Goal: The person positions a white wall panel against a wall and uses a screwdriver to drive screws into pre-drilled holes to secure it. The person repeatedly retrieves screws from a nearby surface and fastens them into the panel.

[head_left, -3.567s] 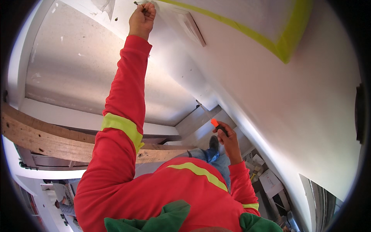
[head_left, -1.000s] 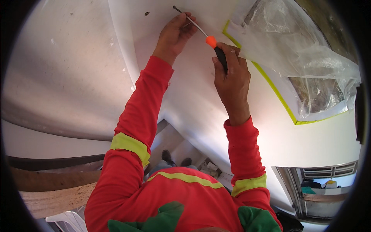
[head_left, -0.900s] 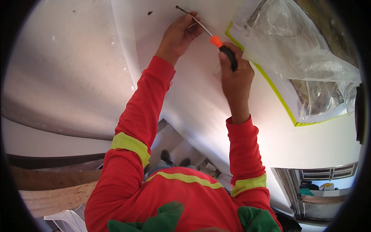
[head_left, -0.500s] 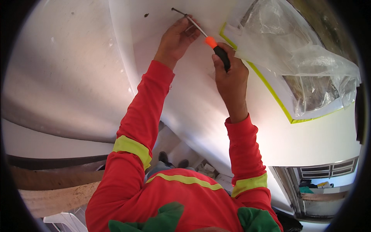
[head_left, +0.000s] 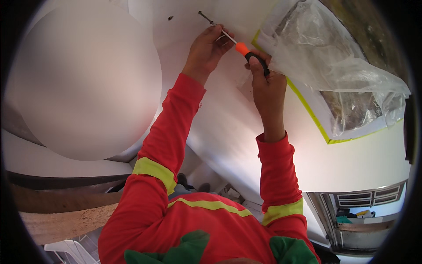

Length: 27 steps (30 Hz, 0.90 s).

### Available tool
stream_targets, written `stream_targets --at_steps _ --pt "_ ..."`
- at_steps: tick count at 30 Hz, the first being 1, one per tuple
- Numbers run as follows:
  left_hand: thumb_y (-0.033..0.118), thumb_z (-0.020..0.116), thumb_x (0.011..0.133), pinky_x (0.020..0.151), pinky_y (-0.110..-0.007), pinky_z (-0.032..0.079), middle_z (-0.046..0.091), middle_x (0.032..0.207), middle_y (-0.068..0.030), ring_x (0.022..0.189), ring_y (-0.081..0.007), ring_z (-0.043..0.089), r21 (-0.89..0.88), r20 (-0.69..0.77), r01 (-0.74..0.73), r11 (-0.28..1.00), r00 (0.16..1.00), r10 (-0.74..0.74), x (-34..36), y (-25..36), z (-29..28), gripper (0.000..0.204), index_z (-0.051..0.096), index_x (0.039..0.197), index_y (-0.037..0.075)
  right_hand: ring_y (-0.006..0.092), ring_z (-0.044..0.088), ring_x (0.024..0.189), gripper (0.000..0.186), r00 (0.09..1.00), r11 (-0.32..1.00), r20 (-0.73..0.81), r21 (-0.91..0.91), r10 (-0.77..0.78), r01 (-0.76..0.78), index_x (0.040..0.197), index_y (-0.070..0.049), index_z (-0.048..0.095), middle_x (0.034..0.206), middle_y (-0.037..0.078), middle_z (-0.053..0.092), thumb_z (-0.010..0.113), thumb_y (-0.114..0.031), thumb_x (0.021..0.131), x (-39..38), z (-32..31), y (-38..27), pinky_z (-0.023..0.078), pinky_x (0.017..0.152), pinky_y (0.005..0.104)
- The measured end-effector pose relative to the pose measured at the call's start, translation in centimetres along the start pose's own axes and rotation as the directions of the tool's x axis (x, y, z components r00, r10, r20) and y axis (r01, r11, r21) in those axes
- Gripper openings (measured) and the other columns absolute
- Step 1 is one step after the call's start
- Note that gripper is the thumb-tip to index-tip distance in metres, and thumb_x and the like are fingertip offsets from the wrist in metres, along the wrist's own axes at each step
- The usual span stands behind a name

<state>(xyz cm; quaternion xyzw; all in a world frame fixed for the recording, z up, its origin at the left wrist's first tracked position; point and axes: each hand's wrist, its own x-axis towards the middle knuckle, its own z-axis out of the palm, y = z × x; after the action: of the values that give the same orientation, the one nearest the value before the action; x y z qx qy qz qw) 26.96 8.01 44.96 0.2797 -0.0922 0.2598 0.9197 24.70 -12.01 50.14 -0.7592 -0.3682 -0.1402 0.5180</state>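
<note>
The right hand (head_left: 269,86) grips a screwdriver (head_left: 242,49) while the left hand (head_left: 206,49) half-curls at its shaft (head_left: 230,37), hold unclear.

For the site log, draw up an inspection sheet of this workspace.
Surface: white wall, with a small dark spot at upper left.
Job's things: orange-and-black screwdriver, angled toward a dark, slender fastener standing out from the wall; tip contact unclear.
Clutter: pale items below the picture's middle, too small to identify.
Hands: right hand grips the screwdriver's handle; left hand has its fingers at the shaft, grip unclear.
Cables: nothing seen.
Surroundings: clear plastic sheeting and yellow-green tape at right; wooden beam lower left.
</note>
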Motion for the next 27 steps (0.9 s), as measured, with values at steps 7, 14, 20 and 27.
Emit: stream_targets --at_steps 7,14,20,27 --pt "0.021 0.064 0.106 0.087 -0.036 0.056 0.068 0.100 -0.0042 0.096 -0.0191 0.067 0.031 -0.100 -0.055 0.998 0.993 0.058 0.2 -0.4 -0.2 0.017 0.065 0.113 0.006 0.0151 0.063 0.079 0.036 0.928 0.810 0.120 -0.456 -0.353 0.367 0.131 -0.004 0.064 0.098 0.005 0.071 0.071 -0.021 0.099 -0.5 0.1 1.4 0.052 0.072 0.0282" --pt "0.023 0.064 0.105 0.087 -0.036 0.056 0.067 0.102 -0.0028 0.097 -0.0178 0.066 0.085 -0.161 -0.040 0.996 0.986 0.053 0.1 -1.3 0.5 0.018 0.066 0.113 0.007 0.0148 0.063 0.080 0.039 0.929 0.884 0.238 0.310 0.285 -0.350 0.136 -0.003 0.061 0.100 0.006 0.070 0.069 -0.015 0.100 0.4 -1.2 2.4 0.052 0.073 0.0297" --pt "0.024 0.066 0.105 0.082 -0.035 0.056 0.067 0.101 -0.0024 0.093 -0.0173 0.066 0.031 -0.159 -0.069 0.997 0.985 0.074 -0.2 -1.5 0.8 0.018 0.064 0.114 0.009 0.0125 0.062 0.076 0.044 0.971 0.929 0.146 -0.296 -0.187 0.223 0.140 -0.004 0.058 0.096 0.004 0.068 0.066 -0.025 0.103 -0.4 -0.4 3.0 0.050 0.068 0.0290" --pt "0.026 0.068 0.104 0.080 -0.036 0.056 0.068 0.097 -0.0030 0.089 -0.0177 0.066 0.056 -0.107 -0.073 0.996 0.991 0.079 0.3 -1.1 0.2 0.017 0.062 0.108 0.010 0.0102 0.060 0.072 0.039 0.939 0.893 0.255 0.328 0.231 -0.309 0.136 -0.005 0.062 0.094 0.005 0.069 0.065 -0.027 0.103 -0.6 -0.2 2.7 0.048 0.063 0.0269"
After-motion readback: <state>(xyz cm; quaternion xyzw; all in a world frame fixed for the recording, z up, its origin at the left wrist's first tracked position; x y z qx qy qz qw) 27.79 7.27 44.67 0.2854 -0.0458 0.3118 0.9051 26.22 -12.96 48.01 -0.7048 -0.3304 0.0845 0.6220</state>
